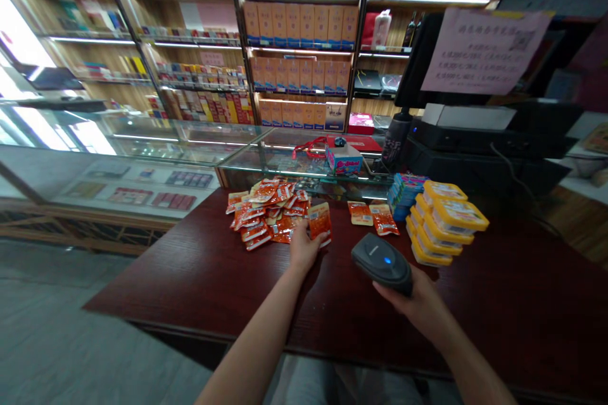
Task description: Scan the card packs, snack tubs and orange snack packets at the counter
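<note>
An orange packet (320, 223) is just right of a heaped pile of similar packets (266, 209), pinched low down between the thumb and fingers of the left hand (304, 248); the print on its pale panel is too small to read. The right hand (420, 304) wraps the handle of a dark scanner (382, 262), whose blue light glows below tiny, illegible lettering. Between packet and scanner a strip of dark wood shows, and a wider stretch of worktop (204, 278) runs from the pile to the slanting left edge and down to the near edge, below the forearms. Room is tighter on the far right: two flat packets (373, 216) lie beyond the scanner, near a stack of blue packs (406, 193) and stacked yellow-lidded boxes (444, 224), their labels blurred. Along the far edge stands a glass display counter (280, 142), carrying a blue-and-pink carton (344, 159) with stylised lettering I cannot make out. Far right, a pink notice (487, 54) shows lines of Chinese characters, too soft to read surely, and a square code. Matching orange-and-blue boxes (299, 25) line the far shelves.
</note>
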Tool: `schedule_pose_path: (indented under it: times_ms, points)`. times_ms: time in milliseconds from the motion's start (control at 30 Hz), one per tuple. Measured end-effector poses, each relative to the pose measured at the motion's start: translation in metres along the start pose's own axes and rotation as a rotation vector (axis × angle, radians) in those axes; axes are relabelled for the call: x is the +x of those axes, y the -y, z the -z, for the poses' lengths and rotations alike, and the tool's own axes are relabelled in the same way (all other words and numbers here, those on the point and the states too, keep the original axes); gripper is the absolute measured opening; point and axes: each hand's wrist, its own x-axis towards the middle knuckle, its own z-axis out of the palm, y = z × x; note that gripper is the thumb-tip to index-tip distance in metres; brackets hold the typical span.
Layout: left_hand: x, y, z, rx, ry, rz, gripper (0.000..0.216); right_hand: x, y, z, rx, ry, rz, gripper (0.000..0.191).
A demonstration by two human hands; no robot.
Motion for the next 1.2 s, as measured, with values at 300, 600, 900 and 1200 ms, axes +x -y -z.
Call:
schedule_pose_path:
  times_ms: [300, 600, 900, 1200]
  points:
    - [-0.004, -0.006, 0.003, 0.159, 0.012, -0.139, 0.036, -0.002, 0.011, -0.002, 0.001, 0.039, -0.118, 0.035]
    - [0.002, -0.004, 0.002, 0.030, 0.007, -0.036, 0.037, 0.000, 0.003, 0.004, -0.118, 0.076, 0.017, 0.038]
    - [-0.001, -0.011, 0.005, -0.054, 0.100, 0.094, 0.034, -0.012, -0.046, 0.018, -0.853, -0.021, 0.049, 0.031]
    - [0.008, -0.022, -0.018, -0.363, 0.223, 0.410, 0.033, -0.015, -0.064, 0.016, -0.896, -0.072, 0.159, 0.031]
